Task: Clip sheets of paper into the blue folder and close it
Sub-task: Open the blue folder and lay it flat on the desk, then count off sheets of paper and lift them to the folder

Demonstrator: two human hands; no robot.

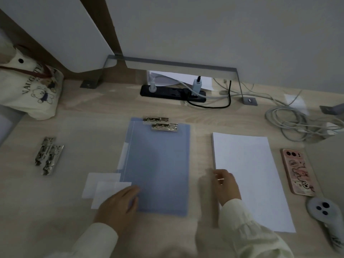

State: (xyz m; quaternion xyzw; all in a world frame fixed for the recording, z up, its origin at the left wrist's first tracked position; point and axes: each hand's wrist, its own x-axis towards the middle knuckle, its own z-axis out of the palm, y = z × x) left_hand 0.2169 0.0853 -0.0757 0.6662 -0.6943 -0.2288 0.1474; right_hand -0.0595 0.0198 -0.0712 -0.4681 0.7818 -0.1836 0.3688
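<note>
— What lay toward the left edge of the pale wooden desk (78, 216)?

— Two shiny metal clips (48, 156). Right of them, the left hand (119, 205) rested open and flat on the near left corner of the translucent blue plastic folder (158, 164), which lay closed mid-desk.

— And further right?

— The right hand (226, 185), fingers loosely curled and gripping nothing, touched the left edge of the white paper stack (249, 175). A pink-cased phone (297, 172) lay beyond.

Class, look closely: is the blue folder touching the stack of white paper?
Apart. The head view shows a bare strip of desk between the blue folder and the stack of white paper.
</note>
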